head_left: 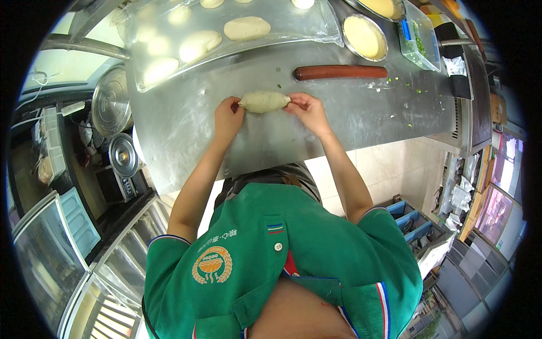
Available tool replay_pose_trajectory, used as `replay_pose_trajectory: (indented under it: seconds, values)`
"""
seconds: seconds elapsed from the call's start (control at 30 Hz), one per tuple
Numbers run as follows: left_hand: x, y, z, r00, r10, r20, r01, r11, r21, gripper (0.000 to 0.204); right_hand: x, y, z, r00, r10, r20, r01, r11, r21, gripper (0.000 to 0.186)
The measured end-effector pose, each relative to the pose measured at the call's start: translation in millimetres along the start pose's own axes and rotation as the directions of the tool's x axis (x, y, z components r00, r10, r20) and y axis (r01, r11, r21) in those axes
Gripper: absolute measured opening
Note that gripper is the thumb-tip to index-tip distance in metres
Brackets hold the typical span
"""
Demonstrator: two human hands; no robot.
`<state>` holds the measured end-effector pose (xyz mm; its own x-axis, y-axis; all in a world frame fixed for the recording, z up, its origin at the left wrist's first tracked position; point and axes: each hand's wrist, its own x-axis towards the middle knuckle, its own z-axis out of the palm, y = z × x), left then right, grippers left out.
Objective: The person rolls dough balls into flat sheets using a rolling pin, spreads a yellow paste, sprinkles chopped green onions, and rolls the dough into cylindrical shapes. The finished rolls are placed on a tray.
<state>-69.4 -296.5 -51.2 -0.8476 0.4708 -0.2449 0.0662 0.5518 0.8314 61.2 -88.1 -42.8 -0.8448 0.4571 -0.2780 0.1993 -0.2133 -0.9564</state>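
In the middle of the frame, the dough roll (pixel 264 101) is pale cream. The rolling pin (pixel 340 72) above it is reddish brown. The table (pixel 180 130) is shiny grey. At the bottom, the shirt (pixel 316 248) is green with a gold badge and red, white and blue stripes.

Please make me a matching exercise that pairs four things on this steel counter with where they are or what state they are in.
Things:
1. dough roll
2. rolling pin
3. dough portions
4. round metal bowl

Places or states:
A. under clear plastic film at the far side of the counter
B. pinched at both ends by the left hand and right hand
C. holding a pale yellow filling, beside a clear tub of chopped greens
D. lying free on the counter, just beyond the hands

Pairs: 1-B, 2-D, 3-A, 4-C
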Motion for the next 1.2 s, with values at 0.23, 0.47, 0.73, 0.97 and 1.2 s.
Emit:
replay_pose_trajectory:
  seconds: [0.23,0.47,0.73,0.97,1.2]
  values:
    - [-12.4,-20.1,-9.1,0.946,-0.274,0.174,0.324,0.748,-0.580,0.013,15.2,-4.1,-6.2,0.987,0.143,0.079,-0.119,0.960,-0.254,0.012]
    - [13.8,3.1,37.7,0.948,-0.187,0.259,0.278,0.882,-0.380,0.014,25.6,21.9,2.0,0.986,0.069,0.150,-0.026,0.963,-0.269,0.012]
    - [-39.1,26.6,-24.6,0.933,-0.079,0.350,0.310,0.672,-0.673,0.041,-18.4,-109.9,44.2,0.842,-0.085,0.534,0.524,0.365,-0.769,0.015]
    - [-28.3,17.2,2.2,0.989,0.072,0.128,-0.024,0.938,-0.347,0.032,-4.2,-45.9,59.8,0.831,-0.278,0.483,0.552,0.296,-0.780,0.010]
    - [-32.3,14.5,12.6,0.991,0.089,0.104,-0.045,0.930,-0.366,0.031,-20.6,-49.4,63.4,0.871,-0.190,0.454,0.482,0.149,-0.863,0.008]
